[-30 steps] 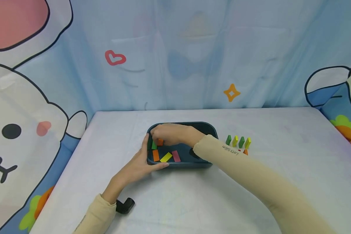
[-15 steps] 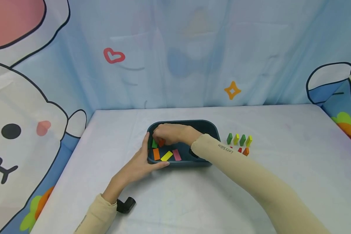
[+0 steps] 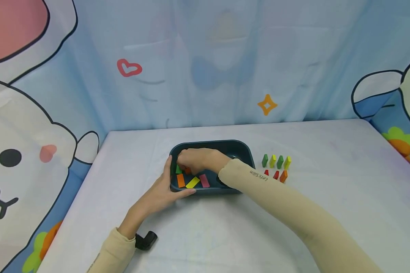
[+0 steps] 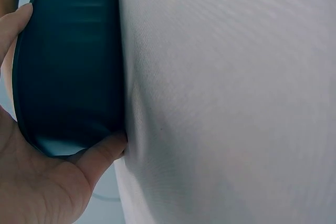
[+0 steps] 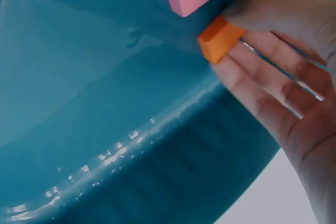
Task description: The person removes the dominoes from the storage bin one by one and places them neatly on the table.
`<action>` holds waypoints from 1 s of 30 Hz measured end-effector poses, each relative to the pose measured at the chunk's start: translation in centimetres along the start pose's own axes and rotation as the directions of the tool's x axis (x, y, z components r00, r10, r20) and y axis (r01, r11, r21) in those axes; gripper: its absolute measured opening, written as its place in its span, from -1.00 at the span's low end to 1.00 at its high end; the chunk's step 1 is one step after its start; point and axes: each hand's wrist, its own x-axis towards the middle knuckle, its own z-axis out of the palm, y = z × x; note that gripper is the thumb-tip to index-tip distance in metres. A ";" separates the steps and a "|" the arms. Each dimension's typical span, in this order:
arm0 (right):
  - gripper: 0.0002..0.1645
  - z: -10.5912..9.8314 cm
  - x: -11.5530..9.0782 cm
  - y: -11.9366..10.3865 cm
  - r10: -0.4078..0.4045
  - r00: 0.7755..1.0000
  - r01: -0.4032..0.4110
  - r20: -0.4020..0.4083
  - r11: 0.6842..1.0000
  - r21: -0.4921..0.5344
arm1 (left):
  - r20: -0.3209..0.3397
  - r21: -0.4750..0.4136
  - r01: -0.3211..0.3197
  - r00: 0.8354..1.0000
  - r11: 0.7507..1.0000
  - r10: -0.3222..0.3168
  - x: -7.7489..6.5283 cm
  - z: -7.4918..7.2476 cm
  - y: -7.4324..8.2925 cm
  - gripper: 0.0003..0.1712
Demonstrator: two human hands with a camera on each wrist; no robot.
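My left hand (image 3: 158, 189) grips the left end of a dark blue-green tray (image 3: 212, 192). Its thumb lies along the near side, with the fingers round the left wall. In the left wrist view, fingertips reach the rim and the lower edge. Over the tray's left part bends my right hand (image 3: 198, 159). The right wrist view shows it pinching an orange block (image 5: 223, 38) between thumb and fingers, low over the tray floor. Beside it in the tray lie a green block (image 3: 179, 169), another orange block (image 3: 180, 180), a yellow block (image 3: 193, 182) and a pink block (image 3: 204, 181).
Right of the tray, a row of green and yellow blocks (image 3: 272, 161) stands on the white-covered table (image 3: 205, 235). Two red blocks (image 3: 276, 174) and an orange block (image 3: 284, 176) are in front, partly behind the right sleeve (image 3: 276, 193). A printed curtain (image 3: 205, 76) hangs behind.
The right hand has shifted slightly right and nearer within the tray, with the orange block in its fingers. The left hand keeps its hold. The head view has shifted a little.
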 end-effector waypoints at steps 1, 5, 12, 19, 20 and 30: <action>-0.74 0.0 0.0 0.0 0.003 1.000 -0.003 0.006 1.000 -0.001 | 0.000 -0.002 0.000 1.000 1.000 0.000 0.0 0.0 0.0 0.52; -0.75 -0.1 -0.4 0.1 0.000 1.000 0.000 0.009 0.999 0.033 | -0.003 0.007 0.010 1.000 1.000 -0.010 0.0 0.2 -0.2 0.52; -0.71 -2.4 -3.2 0.7 -0.098 0.987 0.112 -0.131 0.988 0.107 | 0.002 0.007 0.017 1.000 1.000 -0.017 0.0 0.2 -0.2 0.53; -0.69 -4.5 -9.2 1.2 -0.193 0.902 0.324 -0.385 0.893 0.313 | -0.020 0.037 0.023 1.000 0.999 -0.023 0.3 -0.1 0.2 0.52; -0.68 -4.4 -10.2 1.3 -0.191 0.891 0.346 -0.412 0.873 0.344 | -0.025 0.039 0.025 0.999 0.999 -0.024 0.3 -0.2 0.3 0.52; -0.59 0.0 -22.0 4.2 0.026 0.797 0.352 -0.603 0.792 0.499 | -0.051 0.080 0.052 0.998 0.995 -0.048 0.1 0.4 0.3 0.55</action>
